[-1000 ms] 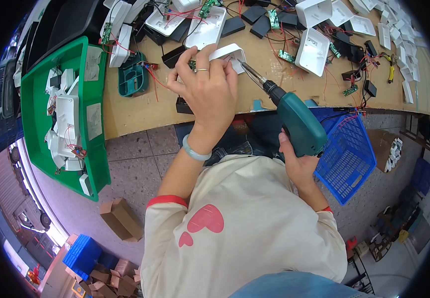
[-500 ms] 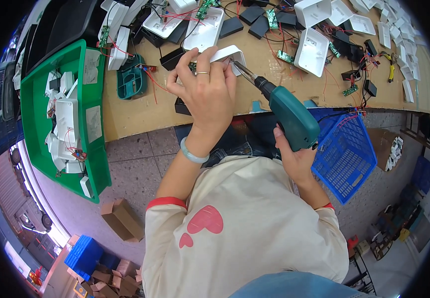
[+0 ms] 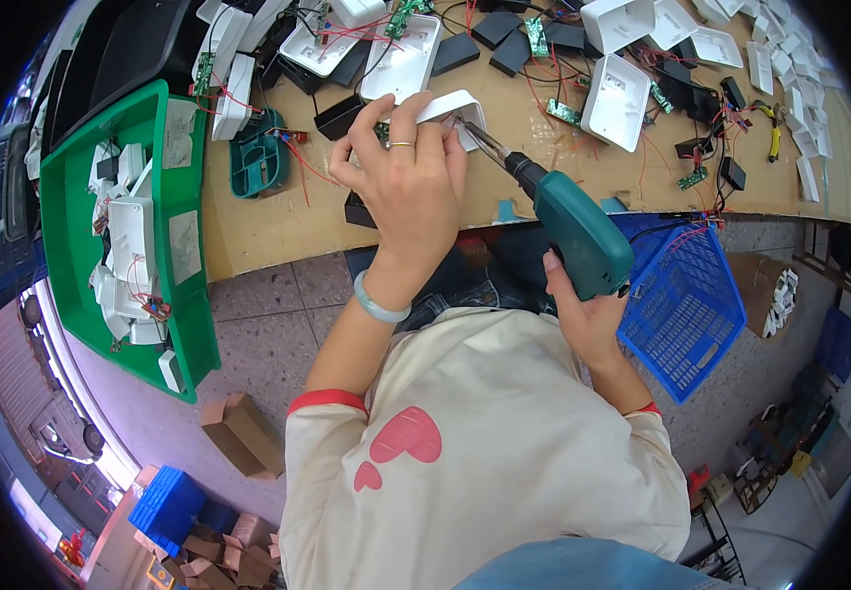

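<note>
My left hand (image 3: 408, 187) is closed around a small white plastic housing (image 3: 456, 100) at the near part of the workbench, its fingers bent over it. The inside of the housing is mostly hidden by the fingers. In my right hand (image 3: 588, 317) sits a dark green pistol-shaped soldering gun (image 3: 585, 231), gripped at its rear end. Its metal tip slants up and left into the opening of the white housing, close to my left fingertips. What exactly the tip touches there is too small to make out.
On the cardboard-covered bench (image 3: 347, 265) lie open white housings (image 3: 617, 103), black boxes, green circuit boards and red wires. A teal tray (image 3: 258, 162) stands left of my hands. Farther left is a green bin (image 3: 194, 339) of housings; a blue basket (image 3: 686, 324) is at the right.
</note>
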`<state>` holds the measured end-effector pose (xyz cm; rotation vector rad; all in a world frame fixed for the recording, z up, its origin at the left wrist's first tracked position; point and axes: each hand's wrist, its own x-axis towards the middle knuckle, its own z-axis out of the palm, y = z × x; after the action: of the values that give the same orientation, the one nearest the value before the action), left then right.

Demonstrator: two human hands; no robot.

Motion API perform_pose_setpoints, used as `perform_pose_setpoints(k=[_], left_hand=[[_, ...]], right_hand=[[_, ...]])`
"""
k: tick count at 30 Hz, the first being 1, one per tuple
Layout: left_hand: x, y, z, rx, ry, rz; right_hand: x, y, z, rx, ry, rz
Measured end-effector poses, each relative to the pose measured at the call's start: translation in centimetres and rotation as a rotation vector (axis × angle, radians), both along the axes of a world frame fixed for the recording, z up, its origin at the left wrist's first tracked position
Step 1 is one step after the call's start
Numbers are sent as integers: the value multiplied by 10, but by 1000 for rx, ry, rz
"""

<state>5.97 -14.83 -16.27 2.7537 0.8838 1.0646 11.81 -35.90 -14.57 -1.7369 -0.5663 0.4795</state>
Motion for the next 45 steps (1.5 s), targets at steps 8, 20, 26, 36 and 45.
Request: perform_pose_setpoints(k=[8,20,26,36,45], left_hand=[[-1,0,2,-13,7,-2],[0,1,1,-18,8,-3],[0,1,1,-21,3,-2],[0,1,2,-19,6,-2],[0,0,4,-42,8,-11]], right_hand=[[2,-3,-2,-23,-55,38],[1,-4,0,-20,-42,30],[0,-5,-1,-36,-55,31],[0,-3,-1,-26,-15,23],[-4,-17,8,9,18,4]])
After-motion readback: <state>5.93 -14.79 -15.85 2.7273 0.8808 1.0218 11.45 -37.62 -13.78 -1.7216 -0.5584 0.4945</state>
